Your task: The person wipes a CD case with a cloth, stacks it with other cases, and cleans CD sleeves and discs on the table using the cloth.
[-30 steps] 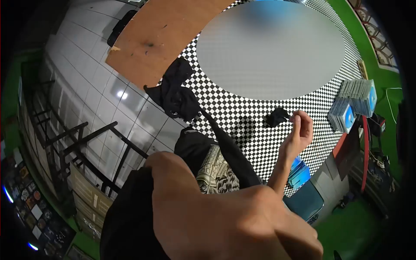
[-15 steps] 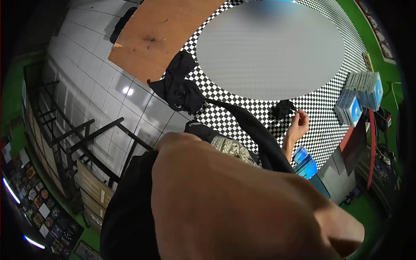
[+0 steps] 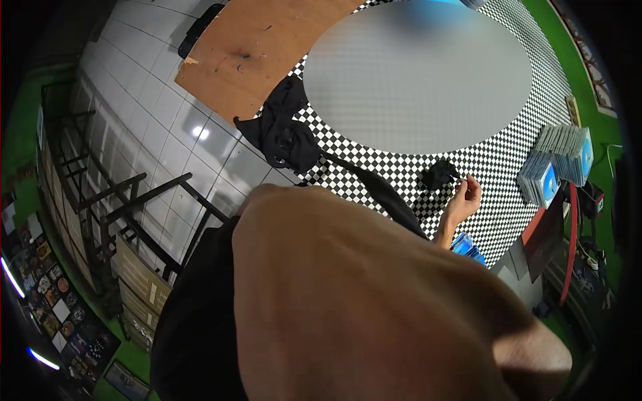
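Observation:
My right hand reaches over the checkered tabletop with its thumb and fingertips pinched together. A thin pale bit shows at the fingertips, too small to name. Just left of them lies a small crumpled black bundle. Bare skin of an arm, very near the camera, fills the lower middle. I see no fingers of my left hand. A larger heap of black cloth rests at the table's left edge, with a black strap running from it to behind the arm.
Stacked disc cases stand on the right side of the checkered table. More blue cases lie by my right wrist. A brown board is at the upper left, black metal frames at the left. A grey blurred oval covers the table's middle.
The near arm has risen in view and now hides the patterned cloth and more of the strap and blue cases. My right hand keeps its pinch beside the black bundle.

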Demonstrator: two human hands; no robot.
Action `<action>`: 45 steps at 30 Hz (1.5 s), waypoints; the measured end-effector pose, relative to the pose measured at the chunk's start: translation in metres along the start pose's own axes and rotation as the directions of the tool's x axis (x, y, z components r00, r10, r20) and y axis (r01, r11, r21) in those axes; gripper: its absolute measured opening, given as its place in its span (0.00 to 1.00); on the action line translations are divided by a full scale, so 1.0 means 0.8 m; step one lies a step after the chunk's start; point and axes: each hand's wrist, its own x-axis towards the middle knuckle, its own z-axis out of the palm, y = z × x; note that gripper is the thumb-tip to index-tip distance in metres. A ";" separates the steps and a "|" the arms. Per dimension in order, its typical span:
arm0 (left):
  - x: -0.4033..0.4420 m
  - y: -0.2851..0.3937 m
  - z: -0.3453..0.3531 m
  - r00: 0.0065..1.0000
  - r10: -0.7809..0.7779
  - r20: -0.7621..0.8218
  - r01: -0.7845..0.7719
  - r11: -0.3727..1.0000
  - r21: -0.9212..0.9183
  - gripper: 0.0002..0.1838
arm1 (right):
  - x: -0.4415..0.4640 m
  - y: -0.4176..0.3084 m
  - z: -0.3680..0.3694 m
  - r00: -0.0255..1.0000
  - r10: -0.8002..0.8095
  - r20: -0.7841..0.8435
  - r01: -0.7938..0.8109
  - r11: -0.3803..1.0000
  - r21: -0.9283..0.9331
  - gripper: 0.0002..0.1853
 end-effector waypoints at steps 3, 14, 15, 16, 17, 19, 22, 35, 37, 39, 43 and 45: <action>-0.001 0.000 -0.003 0.999 0.028 0.019 -0.029 0.999 0.026 0.17 | 0.002 0.000 -0.003 1.000 0.000 -0.016 -0.001 1.000 -0.017 0.08; -0.002 0.001 -0.017 0.984 0.131 0.124 -0.145 0.983 0.113 0.18 | 0.000 0.005 -0.001 1.000 -0.011 -0.019 0.010 0.997 -0.075 0.08; -0.003 0.000 -0.017 0.982 0.138 0.131 -0.153 0.981 0.116 0.18 | 0.000 0.003 -0.002 1.000 -0.014 -0.024 0.012 0.997 -0.081 0.08; -0.005 -0.001 -0.018 0.979 0.145 0.141 -0.163 0.979 0.121 0.18 | -0.001 0.001 -0.001 0.999 -0.017 -0.028 0.015 0.996 -0.083 0.08; -0.006 0.000 -0.020 0.977 0.150 0.151 -0.170 0.977 0.129 0.18 | -0.004 0.000 0.002 0.999 -0.018 -0.032 0.015 0.996 -0.083 0.08; -0.006 -0.003 -0.021 0.971 0.166 0.174 -0.190 0.973 0.131 0.18 | -0.007 0.001 0.000 0.999 -0.014 -0.029 0.012 0.997 -0.071 0.08; 0.000 -0.010 -0.023 0.956 0.194 0.219 -0.225 0.966 0.130 0.18 | -0.006 0.000 -0.002 1.000 -0.008 -0.024 0.007 0.999 -0.039 0.08; -0.093 -0.100 -0.171 0.918 0.155 -0.365 0.394 -0.242 0.887 0.11 | -0.018 -0.021 0.003 0.996 -0.082 0.018 0.084 0.975 -0.207 0.10; -0.138 -0.135 -0.194 0.943 0.039 -0.330 0.329 -0.237 0.914 0.16 | -0.027 -0.033 0.012 0.987 -0.094 0.127 0.133 0.926 -0.354 0.10; -0.154 -0.154 -0.167 0.927 -0.003 -0.376 0.344 -0.398 0.851 0.19 | -0.032 -0.036 0.016 0.978 -0.122 0.171 0.182 0.901 -0.394 0.11; -0.170 -0.176 -0.151 0.915 -0.033 -0.403 0.321 -0.545 0.774 0.20 | -0.031 -0.036 0.022 0.942 -0.191 0.274 0.306 0.825 -0.476 0.14; -0.169 -0.186 -0.181 0.926 -0.021 -0.377 0.303 -0.553 0.776 0.19 | -0.037 -0.035 0.026 0.930 -0.228 0.287 0.348 0.797 -0.493 0.17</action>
